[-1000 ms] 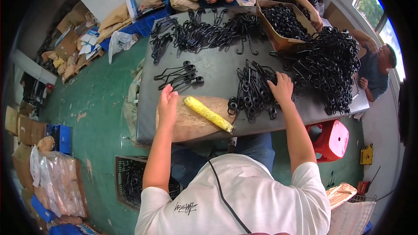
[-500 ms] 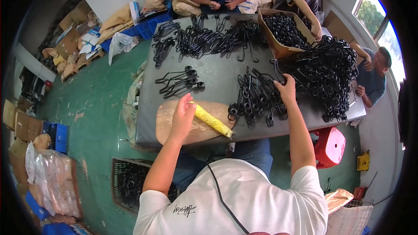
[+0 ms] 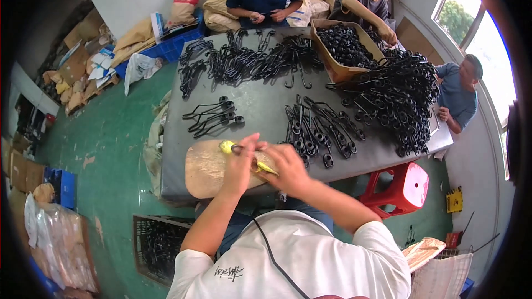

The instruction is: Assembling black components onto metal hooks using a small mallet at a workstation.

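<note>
Both hands meet over a light wooden board (image 3: 205, 174) at the table's near edge. My left hand (image 3: 238, 171) is closed around a thick yellow-wrapped stick (image 3: 226, 147), whose ends peek out from beneath my fingers. My right hand (image 3: 289, 170) presses in from the right, fingers bent over the stick. Between the hands a bit of a black bent metal rod (image 3: 237, 148) shows; most of it is hidden by my fingers. Left of the far board edge lie several black rods with round eye ends (image 3: 213, 115). More such rods (image 3: 318, 130) are spread to the right.
A big tangled heap of black rods (image 3: 396, 97) covers the table's right side, next to a cardboard box (image 3: 332, 69) of small black parts. Further rods (image 3: 238, 58) line the far edge. Three people work around the table. A red stool (image 3: 396, 188) stands at right, a crate (image 3: 158, 243) below left.
My right hand has come from the rods on the right to the board, beside my left hand. The yellow stick is now mostly covered by both hands. The whole view has shifted slightly.
</note>
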The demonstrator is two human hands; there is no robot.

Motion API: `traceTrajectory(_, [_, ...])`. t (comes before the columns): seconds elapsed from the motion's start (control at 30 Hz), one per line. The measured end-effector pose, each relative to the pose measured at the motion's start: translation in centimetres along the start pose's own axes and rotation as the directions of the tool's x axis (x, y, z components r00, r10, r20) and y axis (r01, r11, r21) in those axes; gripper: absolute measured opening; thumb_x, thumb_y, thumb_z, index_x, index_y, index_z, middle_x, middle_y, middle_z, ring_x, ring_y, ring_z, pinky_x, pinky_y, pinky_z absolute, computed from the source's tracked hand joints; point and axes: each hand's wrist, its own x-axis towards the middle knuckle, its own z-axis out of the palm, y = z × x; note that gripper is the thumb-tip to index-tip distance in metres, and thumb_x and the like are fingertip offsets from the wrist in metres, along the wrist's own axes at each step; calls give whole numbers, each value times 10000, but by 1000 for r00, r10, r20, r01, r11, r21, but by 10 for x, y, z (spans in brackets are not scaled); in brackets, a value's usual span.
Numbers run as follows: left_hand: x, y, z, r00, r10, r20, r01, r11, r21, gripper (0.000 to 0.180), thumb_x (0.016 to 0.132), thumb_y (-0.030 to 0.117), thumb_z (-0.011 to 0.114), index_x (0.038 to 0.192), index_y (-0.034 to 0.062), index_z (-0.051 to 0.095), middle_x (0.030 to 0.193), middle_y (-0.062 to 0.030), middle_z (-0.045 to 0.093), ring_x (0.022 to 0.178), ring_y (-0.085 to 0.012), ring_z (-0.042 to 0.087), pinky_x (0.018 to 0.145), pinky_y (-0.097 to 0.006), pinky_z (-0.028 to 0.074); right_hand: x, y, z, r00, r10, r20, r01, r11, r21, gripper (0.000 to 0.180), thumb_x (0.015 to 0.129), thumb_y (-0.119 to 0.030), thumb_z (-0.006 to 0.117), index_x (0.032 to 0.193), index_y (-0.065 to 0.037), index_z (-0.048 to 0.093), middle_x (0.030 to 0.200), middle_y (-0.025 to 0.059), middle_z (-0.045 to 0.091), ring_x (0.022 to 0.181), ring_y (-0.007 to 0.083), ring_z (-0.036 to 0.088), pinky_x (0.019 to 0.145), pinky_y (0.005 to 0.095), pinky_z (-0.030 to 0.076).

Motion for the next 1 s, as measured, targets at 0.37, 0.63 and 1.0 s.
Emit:
traceTrajectory(0.37, [-15,18,-102,902,132,-411,-69,984,164,322,1049,313,502,1137,49,662,919,-25,708,660,-16,396,605,-174,324,-38,6,45,836,328,440,-109,885,-452,628,864,-365,672,1388,-86,468,1053,112,524,1022,276,527,864,420,423])
traceTrajectory(0.63, [-2,-2,-106,985,9,-171,53,934,353,328,1040,303,519,1150,31,666,931,-7,716,687,-21,447,630,-192,385,-51,23,55,747,474,465,-346,876,-337,572,946,-412,571,1359,-22,501,1023,168,635,947,295,611,825,390,480])
traceTrajectory(1.0, [-7,-4,-110,942,262,-208,-62,748,660,240,968,233,615,1072,17,627,825,-98,668,758,-239,645,758,-342,504,-67,-11,26,336,692,639,-937,176,302,327,972,-179,581,1253,-27,507,864,62,609,766,139,588,643,300,492])
